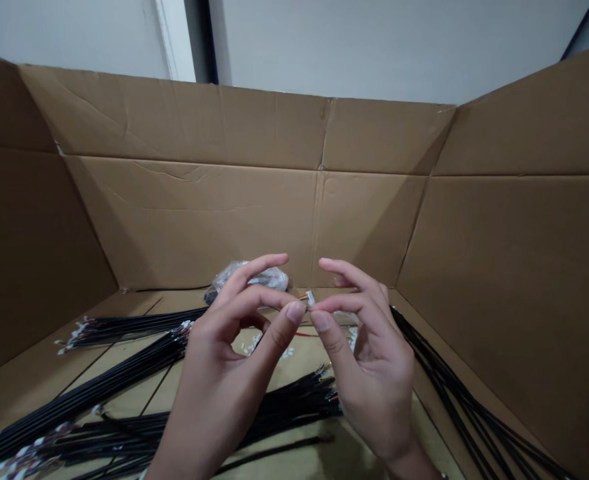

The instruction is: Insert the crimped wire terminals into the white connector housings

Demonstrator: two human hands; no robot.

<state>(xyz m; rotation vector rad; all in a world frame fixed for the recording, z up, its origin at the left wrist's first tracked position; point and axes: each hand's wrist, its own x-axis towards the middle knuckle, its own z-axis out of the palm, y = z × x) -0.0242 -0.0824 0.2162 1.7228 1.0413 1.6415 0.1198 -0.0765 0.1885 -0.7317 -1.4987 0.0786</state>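
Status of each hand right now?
Left hand: closed, pinching a small white wire connector.
Right hand: closed, pinching the same connector from the other side.

The tiny white connector [309, 299], partly hidden by the fingertips [295, 313], is too small to make out.

Matt cardboard box [189, 227], smooth black plastic-sheathed wires [94, 393].

I've got soft, even indoor light, a dim shadow along the cardboard box's [34, 253] left wall, no glare, slight wide-angle bowing at the frame edges, and sharp focus on the left hand [224, 360] and right hand [374, 360].
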